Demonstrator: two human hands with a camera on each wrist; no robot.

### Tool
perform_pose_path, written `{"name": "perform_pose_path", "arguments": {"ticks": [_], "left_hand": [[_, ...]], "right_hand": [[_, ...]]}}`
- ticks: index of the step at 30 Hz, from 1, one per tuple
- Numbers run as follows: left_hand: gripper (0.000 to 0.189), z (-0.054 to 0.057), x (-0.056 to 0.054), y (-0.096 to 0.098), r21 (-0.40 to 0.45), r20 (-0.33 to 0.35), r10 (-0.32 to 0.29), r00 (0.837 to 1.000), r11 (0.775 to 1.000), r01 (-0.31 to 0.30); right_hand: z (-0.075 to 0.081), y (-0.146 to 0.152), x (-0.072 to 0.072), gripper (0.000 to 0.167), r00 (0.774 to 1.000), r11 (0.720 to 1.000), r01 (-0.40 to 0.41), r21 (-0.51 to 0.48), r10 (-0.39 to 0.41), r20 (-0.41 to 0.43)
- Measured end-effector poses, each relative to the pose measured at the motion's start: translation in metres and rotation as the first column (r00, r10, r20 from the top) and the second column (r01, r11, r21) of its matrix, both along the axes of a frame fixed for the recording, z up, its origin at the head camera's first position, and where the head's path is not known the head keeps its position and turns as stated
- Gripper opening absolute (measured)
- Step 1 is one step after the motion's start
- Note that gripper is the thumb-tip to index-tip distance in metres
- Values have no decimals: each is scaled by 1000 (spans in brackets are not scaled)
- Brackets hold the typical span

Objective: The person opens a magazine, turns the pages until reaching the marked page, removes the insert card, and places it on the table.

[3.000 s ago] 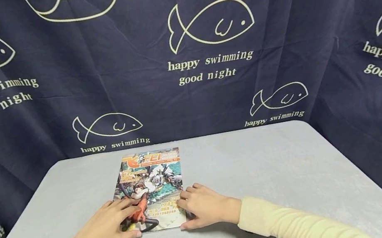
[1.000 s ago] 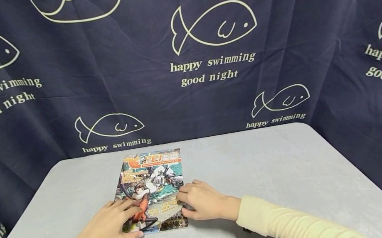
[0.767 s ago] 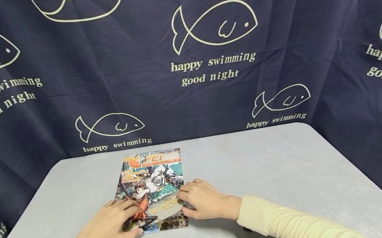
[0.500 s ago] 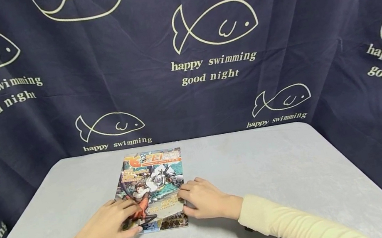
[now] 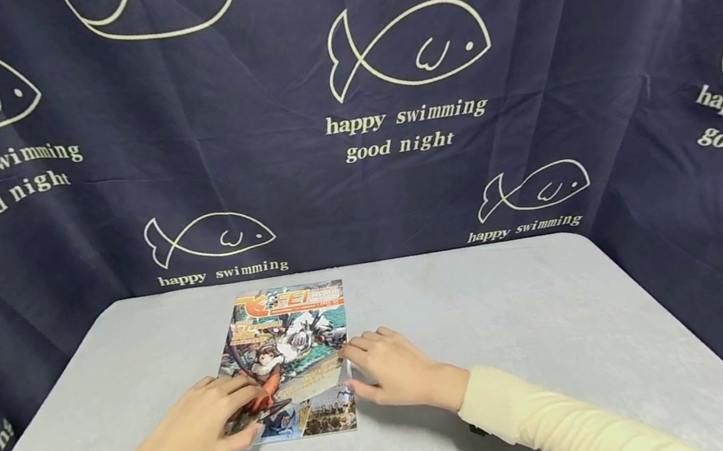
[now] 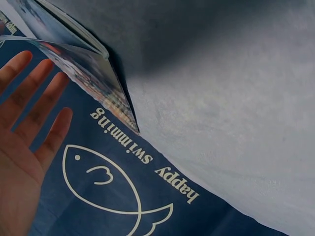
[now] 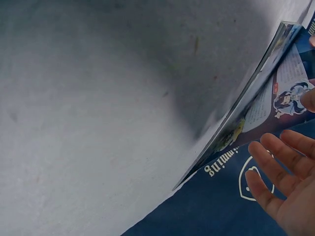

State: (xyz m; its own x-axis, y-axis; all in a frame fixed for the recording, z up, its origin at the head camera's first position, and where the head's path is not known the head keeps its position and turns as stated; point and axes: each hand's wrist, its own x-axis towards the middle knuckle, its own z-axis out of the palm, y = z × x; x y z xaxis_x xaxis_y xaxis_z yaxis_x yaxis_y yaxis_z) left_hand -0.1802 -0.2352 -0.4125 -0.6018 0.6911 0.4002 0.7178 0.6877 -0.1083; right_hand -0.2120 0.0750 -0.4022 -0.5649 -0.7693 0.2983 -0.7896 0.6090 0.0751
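Magazine on grey table, left of middle, cover lifted at lower right, left hand spread at left edge, right hand at right edge, can't tell if pinching; probably best steadying left side, peeling gently.

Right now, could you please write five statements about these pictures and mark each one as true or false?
1. A colourful paper magazine lies on a pale grey table. True.
2. The bare left hand is at the magazine's left side. True.
3. The left hand makes a fist. False: its fingers are extended.
4. The person's clothing is black. False: the fabric sleeves are pale yellow.
5. A dark blue fabric backdrop with white fish outlines hangs behind the table. True.
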Motion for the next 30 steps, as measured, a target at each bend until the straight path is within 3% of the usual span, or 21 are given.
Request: {"name": "perform_pose_path", "arguments": {"ticks": [9, 14, 25, 30], "left_hand": [[39, 6, 1, -4, 16, -39, 24, 999, 1000, -23], [45, 8, 0, -7, 23, -60, 10, 998, 1000, -8], [49, 12, -1, -12, 66, -82, -19, 996, 998, 25], [51, 13, 0, -15, 66, -75, -12, 997, 998, 17]], "right_hand": [[2, 2, 1, 46, 1000, 999, 2, -53, -2, 2], [2, 3, 2, 54, 998, 997, 24, -67, -20, 55], [2, 2, 3, 59, 995, 997, 32, -74, -25, 100], [1, 1, 4, 60, 990, 999, 40, -31, -36, 134]]}}
